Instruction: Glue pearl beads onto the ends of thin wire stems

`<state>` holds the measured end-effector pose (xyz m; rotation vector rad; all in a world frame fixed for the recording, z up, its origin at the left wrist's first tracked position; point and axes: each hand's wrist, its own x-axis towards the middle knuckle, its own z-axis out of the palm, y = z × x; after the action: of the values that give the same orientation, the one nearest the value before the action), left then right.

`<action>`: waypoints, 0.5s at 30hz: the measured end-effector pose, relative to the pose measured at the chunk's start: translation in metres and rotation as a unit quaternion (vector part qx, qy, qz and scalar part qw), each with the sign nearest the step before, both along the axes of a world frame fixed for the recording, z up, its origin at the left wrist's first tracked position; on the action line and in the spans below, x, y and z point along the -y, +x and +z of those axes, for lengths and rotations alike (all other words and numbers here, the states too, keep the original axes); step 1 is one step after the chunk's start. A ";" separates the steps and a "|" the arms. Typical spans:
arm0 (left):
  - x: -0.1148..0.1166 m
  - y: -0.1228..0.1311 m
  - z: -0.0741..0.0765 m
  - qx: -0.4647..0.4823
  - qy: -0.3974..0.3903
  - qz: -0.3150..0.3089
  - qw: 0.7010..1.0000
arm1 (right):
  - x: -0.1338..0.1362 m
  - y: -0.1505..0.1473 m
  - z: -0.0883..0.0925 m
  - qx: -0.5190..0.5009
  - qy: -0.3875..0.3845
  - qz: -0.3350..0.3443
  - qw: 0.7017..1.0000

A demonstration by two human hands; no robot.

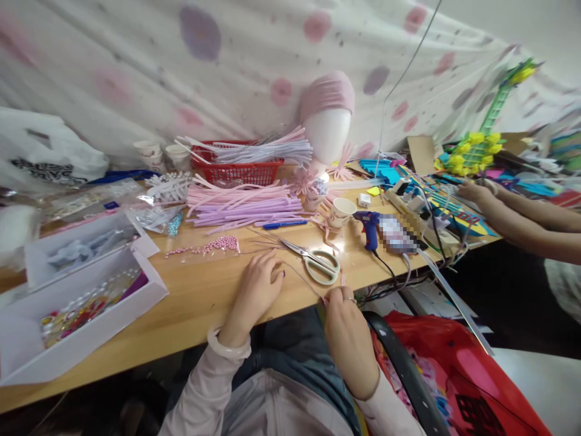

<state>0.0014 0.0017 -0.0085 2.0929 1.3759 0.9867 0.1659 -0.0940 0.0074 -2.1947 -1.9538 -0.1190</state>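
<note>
My left hand [258, 289] rests on the wooden table [200, 297] near its front edge, fingers curled down over thin wires; whether it grips one is unclear. My right hand [345, 324] sits at the table edge, fingers pinched on a thin wire [305, 280] that runs up toward the left hand. Pale green-handled scissors [315, 260] lie just beyond both hands. A string of pink beads [213, 246] lies left of the scissors. A bangle circles my left wrist.
Pink and lilac pipe cleaners [245, 206] lie piled mid-table before a red basket [236, 166]. White boxes [82, 303] sit left. A blue glue gun [368, 227], paper cup [341, 212], mannequin head [327, 124]. Another person's hands [474, 192] work at right. Red bag [458, 369] below.
</note>
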 end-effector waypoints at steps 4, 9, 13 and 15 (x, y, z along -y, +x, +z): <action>-0.003 0.000 -0.002 0.029 0.007 0.002 1.000 | -0.003 0.003 -0.004 -0.182 0.038 0.041 0.982; 0.002 -0.001 0.004 0.097 0.021 0.048 0.994 | -0.004 0.019 0.002 -0.330 0.046 0.057 0.941; 0.034 0.004 0.021 0.202 0.074 0.179 0.960 | -0.004 0.021 0.014 -0.473 0.074 0.015 0.878; 0.053 0.010 0.030 0.355 0.078 0.218 0.906 | -0.007 0.013 0.020 -0.592 0.091 -0.005 0.801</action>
<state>0.0111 -0.0514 0.0213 1.2806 1.3934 1.8607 0.1784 -0.0874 0.0279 -1.4572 -1.1018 0.8244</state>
